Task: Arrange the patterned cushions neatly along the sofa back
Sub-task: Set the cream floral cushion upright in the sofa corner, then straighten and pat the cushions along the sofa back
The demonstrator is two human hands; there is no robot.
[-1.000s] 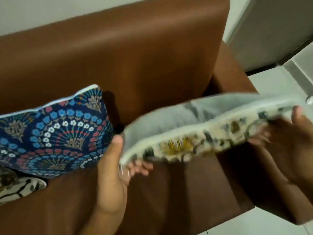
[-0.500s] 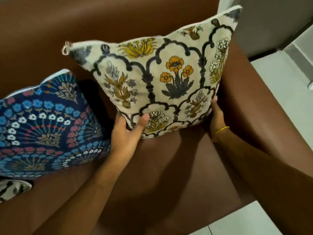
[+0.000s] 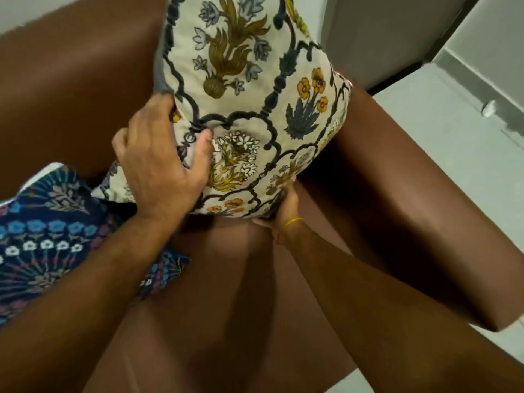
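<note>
The cream cushion (image 3: 255, 114), plump woven cloth printed with dark scalloped arches and yellow, olive and grey-blue flowers, stands upright against the sofa back (image 3: 71, 95) in the corner by the armrest (image 3: 397, 208). The left hand (image 3: 161, 165) has its grip closed on the cushion's left edge, thumb pressed into the front. The right hand (image 3: 283, 217), a yellow band at the wrist, clasps its lower corner. Touching it on the left lies a navy cushion (image 3: 56, 236) with fan-shaped floral print, partly hidden by the left forearm. The sofa is smooth brown leather; pale floor (image 3: 453, 137) lies beyond.
</note>
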